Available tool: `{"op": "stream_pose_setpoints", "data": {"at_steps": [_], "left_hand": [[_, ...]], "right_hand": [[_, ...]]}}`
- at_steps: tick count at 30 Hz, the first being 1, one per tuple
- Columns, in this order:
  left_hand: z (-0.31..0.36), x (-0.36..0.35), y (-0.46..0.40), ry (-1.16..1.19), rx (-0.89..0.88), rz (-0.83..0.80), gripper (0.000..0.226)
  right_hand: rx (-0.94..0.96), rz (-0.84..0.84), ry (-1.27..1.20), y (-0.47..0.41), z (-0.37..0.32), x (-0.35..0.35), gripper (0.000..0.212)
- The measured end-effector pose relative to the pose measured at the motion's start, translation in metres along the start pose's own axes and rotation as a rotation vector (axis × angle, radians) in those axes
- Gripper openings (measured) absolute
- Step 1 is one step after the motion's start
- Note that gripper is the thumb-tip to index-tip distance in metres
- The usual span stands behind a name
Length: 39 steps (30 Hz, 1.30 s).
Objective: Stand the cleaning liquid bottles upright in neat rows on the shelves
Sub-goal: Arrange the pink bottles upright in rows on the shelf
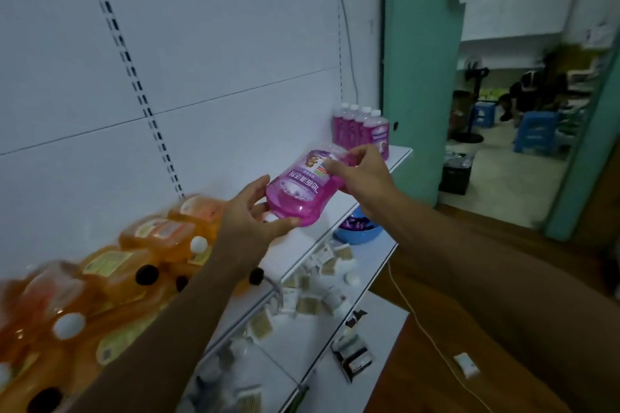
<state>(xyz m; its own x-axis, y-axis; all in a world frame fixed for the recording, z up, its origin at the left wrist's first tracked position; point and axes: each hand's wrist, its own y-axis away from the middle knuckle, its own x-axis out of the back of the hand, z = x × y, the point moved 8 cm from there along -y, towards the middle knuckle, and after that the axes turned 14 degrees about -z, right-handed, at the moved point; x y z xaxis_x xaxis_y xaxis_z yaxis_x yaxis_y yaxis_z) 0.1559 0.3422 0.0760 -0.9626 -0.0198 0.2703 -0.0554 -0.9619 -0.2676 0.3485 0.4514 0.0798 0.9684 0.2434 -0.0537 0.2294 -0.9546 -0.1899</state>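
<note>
Tilting mid-frame, the bottle (302,189) was gripped by both hands (250,211) (360,174); uprighting beside the row (362,127) was needed.

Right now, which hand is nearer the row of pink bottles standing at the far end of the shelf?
Right. The right hand grips the top end of the held pink bottle, just short of the standing row of pink bottles. The left hand holds its base, farther back toward the orange bottles.

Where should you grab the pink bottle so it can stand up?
Hold the pink bottle by its narrow top end, from the right, where the right hand pinches it. The wide bottom, cupped by the left hand, could then probably swing down onto the shelf.
</note>
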Motion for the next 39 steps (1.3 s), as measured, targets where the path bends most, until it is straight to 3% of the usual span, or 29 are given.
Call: {"op": "stream_pose_setpoints", "data": {"at_steps": [8, 10, 12, 14, 15, 19, 24, 32, 37, 39], "left_hand": [[-0.026, -0.044, -0.111, 0.14, -0.006, -0.012, 0.06], [-0.036, -0.049, -0.147, 0.177, -0.004, 0.024, 0.051], [-0.049, -0.057, -0.184, 0.198, -0.003, 0.045, 0.042], [-0.059, -0.069, -0.22, 0.184, 0.001, 0.035, 0.046], [-0.059, -0.076, -0.237, 0.139, -0.003, 0.025, 0.055], [-0.059, -0.109, -0.296, -0.077, -0.029, -0.021, 0.07], [-0.076, -0.121, -0.347, -0.157, -0.025, 0.067, 0.068], [-0.111, -0.094, -0.42, -0.091, 0.041, 0.094, 0.058], [-0.124, -0.085, -0.449, -0.089, 0.035, 0.07, 0.056], [-0.132, -0.084, -0.46, -0.081, 0.047, 0.057, 0.06]], "right_hand": [[-0.172, -0.043, 0.168, -0.058, 0.063, 0.081, 0.024], [-0.202, -0.079, 0.125, -0.077, 0.079, 0.088, 0.03], [-0.232, -0.14, 0.07, -0.098, 0.094, 0.092, 0.057], [-0.259, -0.188, 0.085, -0.12, 0.111, 0.094, 0.082], [-0.265, -0.191, 0.126, -0.131, 0.121, 0.095, 0.083], [-0.212, -0.055, 0.201, -0.17, 0.145, 0.107, 0.052], [-0.146, -0.037, 0.187, -0.211, 0.153, 0.122, 0.053], [-0.253, -0.319, 0.06, -0.277, 0.176, 0.129, 0.052], [-0.41, -0.479, -0.016, -0.311, 0.202, 0.122, 0.077], [-0.426, -0.515, -0.035, -0.321, 0.21, 0.116, 0.077]]}}
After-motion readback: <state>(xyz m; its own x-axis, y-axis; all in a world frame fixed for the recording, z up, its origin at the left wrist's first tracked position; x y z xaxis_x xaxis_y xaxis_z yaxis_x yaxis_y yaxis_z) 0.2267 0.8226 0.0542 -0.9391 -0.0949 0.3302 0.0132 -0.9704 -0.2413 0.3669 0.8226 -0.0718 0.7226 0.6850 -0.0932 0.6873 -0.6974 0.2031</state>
